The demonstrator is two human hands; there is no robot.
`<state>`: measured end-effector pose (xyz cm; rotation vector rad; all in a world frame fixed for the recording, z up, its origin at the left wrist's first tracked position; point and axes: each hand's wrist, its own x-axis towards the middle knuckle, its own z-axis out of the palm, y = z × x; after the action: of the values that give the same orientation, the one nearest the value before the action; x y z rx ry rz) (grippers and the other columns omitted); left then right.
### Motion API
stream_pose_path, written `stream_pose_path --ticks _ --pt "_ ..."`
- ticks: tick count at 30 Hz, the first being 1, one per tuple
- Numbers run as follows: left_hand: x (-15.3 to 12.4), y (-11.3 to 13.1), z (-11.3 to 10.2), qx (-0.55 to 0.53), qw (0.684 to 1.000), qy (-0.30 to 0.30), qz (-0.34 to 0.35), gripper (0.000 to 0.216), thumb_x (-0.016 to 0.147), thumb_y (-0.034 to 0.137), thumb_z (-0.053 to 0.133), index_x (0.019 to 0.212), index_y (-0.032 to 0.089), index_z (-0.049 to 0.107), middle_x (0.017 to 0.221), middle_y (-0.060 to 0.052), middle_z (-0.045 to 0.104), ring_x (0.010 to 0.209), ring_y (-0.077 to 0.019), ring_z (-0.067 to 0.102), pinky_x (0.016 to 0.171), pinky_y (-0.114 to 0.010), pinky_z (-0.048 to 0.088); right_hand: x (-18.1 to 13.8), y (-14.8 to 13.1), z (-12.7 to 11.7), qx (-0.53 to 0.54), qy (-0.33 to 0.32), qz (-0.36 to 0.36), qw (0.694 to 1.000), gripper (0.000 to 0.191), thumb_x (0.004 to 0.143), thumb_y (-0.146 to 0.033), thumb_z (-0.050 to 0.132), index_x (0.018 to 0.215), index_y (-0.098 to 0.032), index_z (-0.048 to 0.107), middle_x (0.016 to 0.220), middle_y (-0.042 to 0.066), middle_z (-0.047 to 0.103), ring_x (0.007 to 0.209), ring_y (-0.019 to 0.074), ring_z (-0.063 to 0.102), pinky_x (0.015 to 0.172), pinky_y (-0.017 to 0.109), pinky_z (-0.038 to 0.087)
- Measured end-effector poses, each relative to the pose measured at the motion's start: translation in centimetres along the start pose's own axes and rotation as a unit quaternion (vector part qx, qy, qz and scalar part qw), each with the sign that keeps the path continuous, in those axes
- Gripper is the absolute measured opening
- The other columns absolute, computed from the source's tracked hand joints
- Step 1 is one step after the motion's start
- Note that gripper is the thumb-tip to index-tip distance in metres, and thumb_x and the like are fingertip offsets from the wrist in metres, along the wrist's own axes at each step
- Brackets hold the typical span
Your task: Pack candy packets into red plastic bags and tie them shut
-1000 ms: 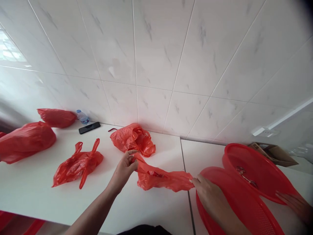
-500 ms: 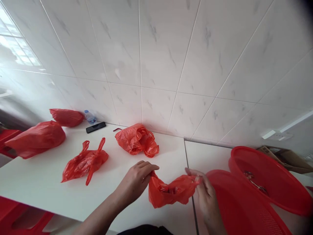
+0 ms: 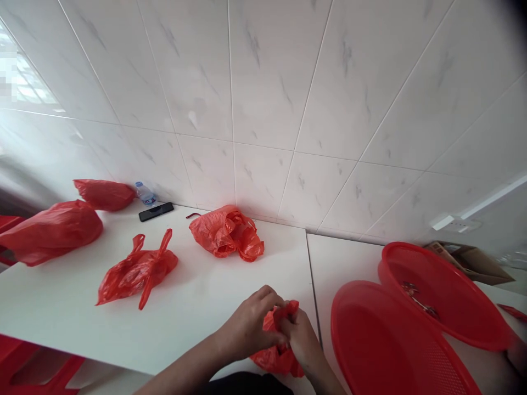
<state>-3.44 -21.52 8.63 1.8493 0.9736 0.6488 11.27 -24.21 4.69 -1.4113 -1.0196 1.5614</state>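
Note:
Close to my body, a small red plastic bag [image 3: 274,359] is gathered between both hands above the white table. My left hand [image 3: 259,323] pinches its upper part from the left, fingers curled over the top. From the right, my right hand [image 3: 302,334] grips the bunched neck, and a tuft of red plastic sticks up between the hands. What lies inside the bag is hidden. Beyond my hands sits a crumpled red plastic bag [image 3: 226,233]. Another red bag with its handles up [image 3: 140,269] rests farther left.
Two red plastic baskets [image 3: 387,334] stand at the right, the farther basket [image 3: 448,296] holding small metallic pieces. Behind is a cardboard box [image 3: 469,260]. At the far left are two filled red bags [image 3: 57,230], a water bottle [image 3: 145,195] and a phone [image 3: 156,212]. A tiled wall closes the back.
My hands have come together and nearer my body. The bag's mouth, spread wide before, is now bunched up between them. The view has shifted slightly.

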Motion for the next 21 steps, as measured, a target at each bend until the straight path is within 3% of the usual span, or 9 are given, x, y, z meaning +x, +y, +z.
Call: stream_pose_path --ticks 3,6,8,10,12,15,17,21 --pt "0.4 -1.5 0.5 0.041 0.999 -0.019 -0.008 0.023 0.066 0.012 0.066 0.086 0.023 0.064 0.093 -0.002 0.059 0.08 -0.0161 0.055 0.072 -0.027 0.045 0.5 0.7 -0.9 -0.027 -0.01 0.016 0.999 0.016 0.08 -0.033 0.053 0.07 -0.021 0.05 0.053 -0.008 0.041 0.046 0.0083 0.034 0.044 0.023 0.027" --pt "1.0 -3.4 1.0 0.01 0.998 0.018 -0.062 0.011 0.071 0.011 0.056 0.073 0.02 0.061 0.077 0.001 0.06 0.071 -0.0137 0.053 0.067 -0.025 0.041 0.5 1.7 -2.2 0.01 -0.039 -0.011 0.999 0.025 0.083 -0.044 0.052 0.085 -0.021 0.059 0.058 -0.004 0.053 0.049 0.0114 0.045 0.05 0.025 0.037" --pt "1.4 -4.5 1.3 -0.01 0.994 0.043 -0.105 0.008 0.071 0.013 0.056 0.071 0.02 0.06 0.073 0.002 0.059 0.069 -0.0143 0.051 0.065 -0.026 0.04 0.4 2.1 -3.1 0.051 -0.059 -0.026 0.997 0.038 0.085 -0.05 0.047 0.103 -0.02 0.064 0.078 0.003 0.066 0.068 0.0163 0.058 0.065 0.029 0.047" --pt "1.6 -5.2 1.7 -0.026 0.992 0.066 -0.105 0.005 0.071 0.015 0.056 0.071 0.02 0.057 0.083 0.0 0.063 0.076 -0.0158 0.053 0.07 -0.028 0.041 0.2 2.2 -3.8 0.072 -0.078 -0.02 0.994 0.051 0.088 -0.055 0.038 0.113 -0.02 0.064 0.101 0.008 0.068 0.085 0.0198 0.062 0.078 0.034 0.049" --pt "1.7 -5.6 2.1 -0.056 0.992 0.07 -0.089 0.005 0.074 0.015 0.054 0.072 0.02 0.055 0.096 -0.002 0.064 0.086 -0.0168 0.054 0.077 -0.029 0.041 0.0 2.1 -4.2 0.041 -0.088 -0.015 0.995 0.054 0.088 -0.056 0.034 0.111 -0.019 0.067 0.109 0.009 0.066 0.082 0.0193 0.061 0.078 0.036 0.049" --pt "1.7 -5.7 2.6 -0.089 0.989 0.034 -0.112 0.006 0.077 0.018 0.049 0.073 0.021 0.051 0.083 0.001 0.061 0.077 -0.0152 0.051 0.07 -0.027 0.04 0.2 2.0 -4.1 -0.051 -0.076 -0.049 0.995 0.04 0.081 -0.038 0.052 0.116 -0.022 0.063 0.099 0.005 0.067 0.074 0.0163 0.059 0.074 0.033 0.049" --pt "1.7 -5.6 2.7 -0.081 0.988 0.024 -0.133 0.005 0.077 0.02 0.048 0.072 0.021 0.049 0.07 0.004 0.054 0.069 -0.0138 0.047 0.063 -0.026 0.037 0.7 2.1 -3.9 -0.123 -0.024 -0.081 0.989 0.044 0.075 -0.029 0.058 0.118 -0.024 0.06 0.082 0.0 0.064 0.071 0.0162 0.058 0.071 0.03 0.048" --pt "1.5 -5.5 2.5 -0.064 0.987 0.027 -0.142 0.005 0.073 0.021 0.052 0.07 0.021 0.048 0.067 0.005 0.052 0.066 -0.0135 0.046 0.062 -0.026 0.035 1.8 2.7 -3.6 -0.259 0.085 -0.073 0.959 0.024 0.076 -0.034 0.056 0.097 -0.026 0.066 0.066 -0.001 0.063 0.062 0.0184 0.059 0.064 0.031 0.047"
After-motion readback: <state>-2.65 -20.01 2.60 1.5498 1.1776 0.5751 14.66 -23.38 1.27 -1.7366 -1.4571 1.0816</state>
